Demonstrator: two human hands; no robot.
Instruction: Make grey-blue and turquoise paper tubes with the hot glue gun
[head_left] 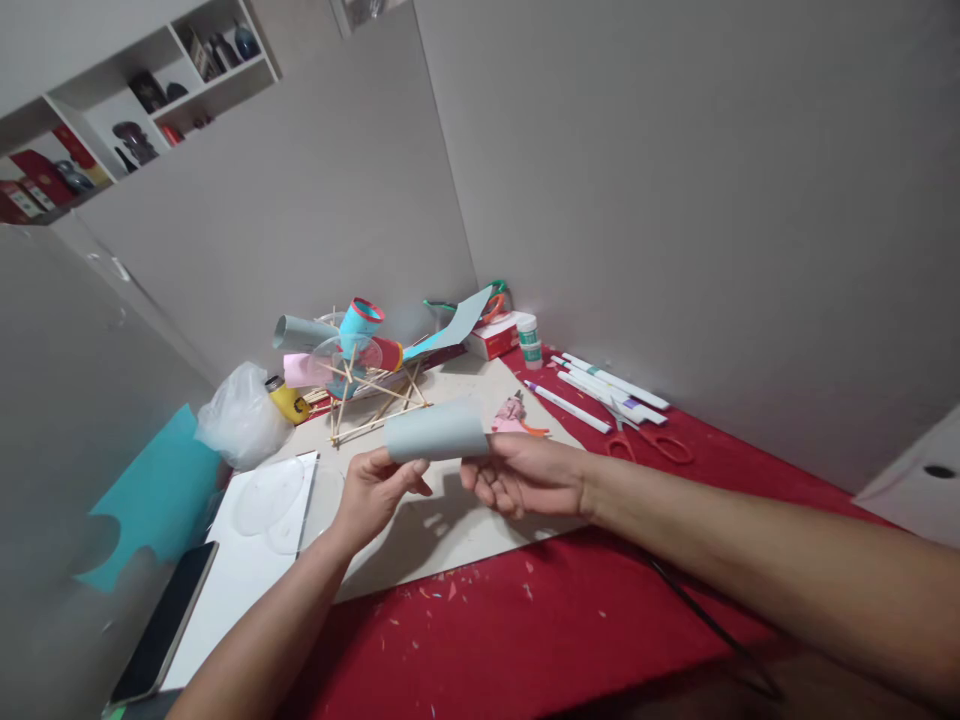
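Both my hands hold a rolled grey-blue paper tube [436, 431] above a pale cardboard sheet [465, 545]. My left hand [373, 493] pinches the tube's left end with thumb and fingers. My right hand [523, 472] grips the right end, fingers curled under it. Just behind stands a craft model [358, 372] made of wooden sticks, with coloured paper tubes and a clear disc on it.
The table has a red cover [570, 620] strewn with paper scraps. Pens [600, 388] and orange scissors [651, 440] lie at the right. A glue bottle [529, 340] and red box [495, 335] stand at the back. A white plastic bag [241, 415], teal paper [154, 500] and phone [166, 620] are left.
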